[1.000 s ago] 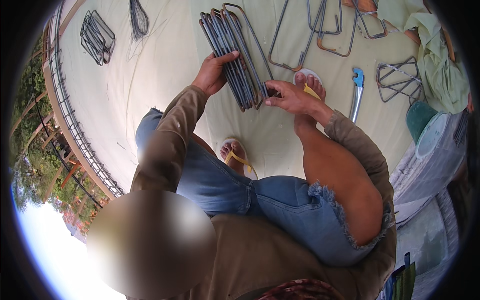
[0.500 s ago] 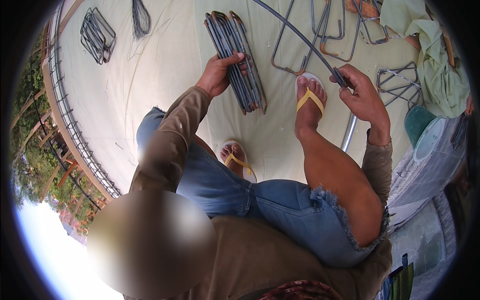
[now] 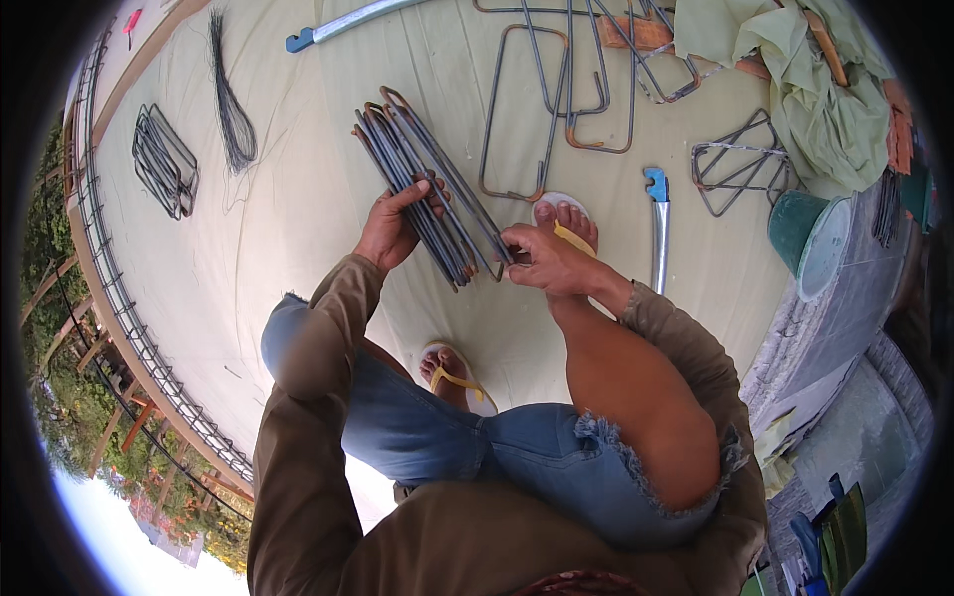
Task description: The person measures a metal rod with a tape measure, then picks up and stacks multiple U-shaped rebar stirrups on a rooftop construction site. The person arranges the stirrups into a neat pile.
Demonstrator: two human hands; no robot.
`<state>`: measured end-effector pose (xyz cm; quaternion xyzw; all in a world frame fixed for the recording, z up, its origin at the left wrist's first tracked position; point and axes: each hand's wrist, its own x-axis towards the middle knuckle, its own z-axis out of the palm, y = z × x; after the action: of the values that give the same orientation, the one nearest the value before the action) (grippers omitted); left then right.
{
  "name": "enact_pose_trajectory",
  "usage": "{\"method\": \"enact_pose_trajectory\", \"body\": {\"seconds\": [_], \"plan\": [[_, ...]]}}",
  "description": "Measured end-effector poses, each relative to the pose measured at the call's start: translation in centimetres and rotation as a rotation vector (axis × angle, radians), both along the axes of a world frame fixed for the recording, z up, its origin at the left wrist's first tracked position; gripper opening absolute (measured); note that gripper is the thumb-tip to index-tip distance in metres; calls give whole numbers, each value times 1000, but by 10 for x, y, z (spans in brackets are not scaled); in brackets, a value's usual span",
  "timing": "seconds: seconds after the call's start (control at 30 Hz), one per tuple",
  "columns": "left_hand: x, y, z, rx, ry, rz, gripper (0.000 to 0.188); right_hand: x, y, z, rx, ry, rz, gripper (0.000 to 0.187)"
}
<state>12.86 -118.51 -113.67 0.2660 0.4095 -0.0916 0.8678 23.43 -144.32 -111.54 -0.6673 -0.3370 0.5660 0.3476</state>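
The right hand point(image 3: 545, 260) is brought back from the long bar to the bundle of bent stirrups point(image 3: 427, 194); its lower end is pinched there. The bundle's middle is gripped by the left hand point(image 3: 390, 230), just beside the right foot point(image 3: 566, 221). Squaring-up is judged resumed.

Bundle of bent steel stirrups point(image 3: 422, 189), grey w/ rusty ends, stacked tight, tilted upright off the pale floor, between both hands.

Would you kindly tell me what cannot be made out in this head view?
- Right hand fingertips: hidden behind the stirrup bundle's lower end.
- Left hand palm: covered by the bundle.
- Number of stirrups in the bundle: bars overlap, too fine.
- Loose stirrups at top: cut off by the edge.
- Green bucket's contents: not visible.
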Motion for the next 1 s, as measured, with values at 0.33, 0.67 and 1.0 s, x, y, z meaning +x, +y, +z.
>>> {"method": "enact_pose_trajectory", "body": {"seconds": [0.33,0.67,1.0], "plan": [[10,-8,5,3,69,-68,28,66,8,-6,49,-352,-231,45],[9,-5,8,-18,29,-33,30,242,-32,-52,-460,-1180,-489,20],[6,-5,12,-5,6,-48,33,186,-50,17,185,-77,-1065,22]]}}
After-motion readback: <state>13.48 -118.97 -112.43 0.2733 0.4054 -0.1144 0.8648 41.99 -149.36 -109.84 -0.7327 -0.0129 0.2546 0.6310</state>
